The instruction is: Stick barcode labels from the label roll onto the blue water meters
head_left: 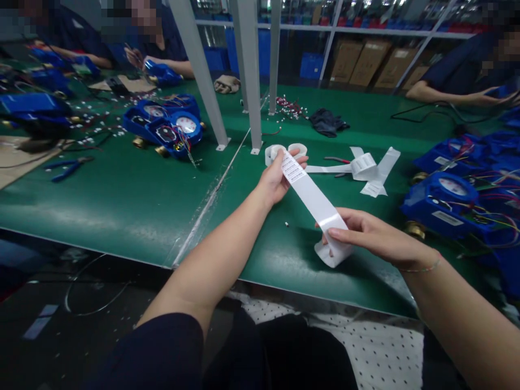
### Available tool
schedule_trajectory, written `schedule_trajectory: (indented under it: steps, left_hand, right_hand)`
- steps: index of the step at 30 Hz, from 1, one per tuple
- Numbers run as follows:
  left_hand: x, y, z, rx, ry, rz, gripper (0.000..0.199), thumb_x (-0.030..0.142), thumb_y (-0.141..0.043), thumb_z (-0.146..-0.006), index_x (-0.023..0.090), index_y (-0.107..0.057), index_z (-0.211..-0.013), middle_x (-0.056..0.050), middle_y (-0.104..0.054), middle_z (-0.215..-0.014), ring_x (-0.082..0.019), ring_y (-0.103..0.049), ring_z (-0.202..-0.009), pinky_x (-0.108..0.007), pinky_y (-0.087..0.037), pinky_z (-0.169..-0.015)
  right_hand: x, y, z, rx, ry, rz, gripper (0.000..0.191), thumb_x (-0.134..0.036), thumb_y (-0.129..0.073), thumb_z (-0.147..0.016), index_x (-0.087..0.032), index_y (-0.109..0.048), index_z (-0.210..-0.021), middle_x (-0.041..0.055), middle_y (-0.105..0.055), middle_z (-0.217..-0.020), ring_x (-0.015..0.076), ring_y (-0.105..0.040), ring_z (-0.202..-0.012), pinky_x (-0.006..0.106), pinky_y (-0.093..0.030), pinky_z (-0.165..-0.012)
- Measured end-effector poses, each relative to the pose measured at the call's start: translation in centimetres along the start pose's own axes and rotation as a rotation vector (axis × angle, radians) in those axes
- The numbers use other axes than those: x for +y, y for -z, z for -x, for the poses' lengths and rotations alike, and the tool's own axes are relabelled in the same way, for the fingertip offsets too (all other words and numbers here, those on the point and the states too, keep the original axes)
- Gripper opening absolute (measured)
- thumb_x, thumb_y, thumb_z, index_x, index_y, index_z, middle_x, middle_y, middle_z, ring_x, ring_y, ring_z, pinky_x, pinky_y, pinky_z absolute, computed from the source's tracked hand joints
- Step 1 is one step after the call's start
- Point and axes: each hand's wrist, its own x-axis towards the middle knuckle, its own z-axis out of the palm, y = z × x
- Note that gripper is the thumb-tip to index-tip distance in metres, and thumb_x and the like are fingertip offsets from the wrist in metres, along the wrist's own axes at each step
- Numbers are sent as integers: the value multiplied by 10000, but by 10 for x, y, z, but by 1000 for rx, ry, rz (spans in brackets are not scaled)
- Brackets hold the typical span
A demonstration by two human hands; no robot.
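A white strip of barcode labels (pixel 311 194) stretches between my two hands over the green table. My left hand (pixel 279 176) grips its far end, where printed barcodes show, with the thumb on top. Closer to me, my right hand (pixel 357 232) pinches the strip between thumb and fingers. Below that hand the strip curls into a loose loop (pixel 333 257) near the table's front edge. Just behind my left hand lie curled white label rolls (pixel 298 148). To the right, another label roll (pixel 364 166) rests among loose strip pieces, with red-handled pliers partly under it.
Blue meters with wires (pixel 444 200) crowd the right side; more meters (pixel 166 124) stand on the left. Blue pliers (pixel 69 167) lie at far left. Grey metal posts (pixel 249 76) rise from the green table (pixel 134 200). A dark cloth (pixel 328 122) lies behind. Other people sit across.
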Motion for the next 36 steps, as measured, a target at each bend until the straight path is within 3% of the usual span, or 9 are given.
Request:
schedule_trajectory:
  steps: [4, 8, 10, 13, 18, 23, 26, 31, 36]
  left_hand:
    - [-3, -1, 6, 7, 99, -87, 694, 696, -318, -1006, 137, -703, -1147, -156, -770, -1106, -178, -753, -880, -222, -578, -698]
    - [-11, -19, 31, -246, 299, -420, 866, 875, -312, -876, 136, -735, -1032, -204, -761, -1105, -243, -763, -873, -266, -583, -642]
    - [-19, -31, 45, -429, 334, -605, 784, 839, -389, -888, 159, -737, -1065, -177, -765, -1100, -236, -761, -887, -265, -579, -664]
    - [-30, -44, 63, -647, 302, -766, 503, 623, -655, -892, 191, -708, -1144, -114, -766, -1047, -193, -741, -898, -249, -564, -726]
    - [-42, -50, 75, -758, 332, -822, 265, 423, -712, -903, 177, -688, -1001, -14, -686, -815, -105, -654, -652, -209, -536, -619]
    - [-44, -48, 71, -598, 400, -808, 205, 377, -651, -944, 176, -617, -935, 27, -645, -680, -62, -610, -459, -134, -337, -395]
    - [-41, -47, 67, -477, 424, -738, 199, 362, -636, -946, 173, -576, -927, -14, -711, -775, -65, -625, -447, -130, -304, -356]
    - [-41, -45, 62, -422, 435, -690, 199, 349, -636, -943, 168, -552, -941, -39, -725, -809, -88, -672, -503, -123, -338, -377]
    - [-34, -39, 61, -567, 419, -750, 243, 345, -688, -914, 153, -617, -1045, -46, -713, -880, -114, -723, -668, -132, -418, -488]
  right_hand:
    - [3, 9, -8, 182, 84, -90, 343, -475, -793, -872, -181, -700, -1022, 33, -738, -829, 138, -661, -597, 265, -557, -605]
    - [15, 24, -28, 600, 179, -254, 391, -543, -804, -836, -177, -704, -932, 33, -715, -754, 126, -633, -543, 243, -559, -540]
    - [24, 33, -34, 751, 178, -332, 415, -585, -782, -837, -185, -691, -902, 34, -703, -735, 126, -600, -494, 252, -546, -485]
    - [36, 44, -36, 847, 184, -356, 446, -629, -733, -858, -186, -687, -860, 57, -715, -766, 141, -607, -506, 269, -551, -490]
    - [45, 50, -36, 883, 149, -369, 459, -620, -695, -897, -164, -721, -850, 72, -729, -785, 129, -618, -566, 221, -497, -492]
    - [48, 50, -37, 787, 127, -465, 487, -655, -632, -926, -178, -731, -940, 80, -750, -862, 175, -680, -679, 252, -544, -577]
    - [46, 49, -35, 672, 89, -512, 513, -681, -557, -955, -195, -711, -1007, 91, -755, -958, 201, -701, -750, 277, -566, -603]
    - [43, 47, -29, 623, 145, -500, 410, -592, -637, -942, -195, -701, -1018, 84, -748, -989, 187, -687, -745, 261, -557, -594]
    - [47, 42, -28, 624, 287, -274, 271, -405, -792, -857, -215, -736, -1042, 36, -754, -988, 183, -695, -866, 262, -560, -735]
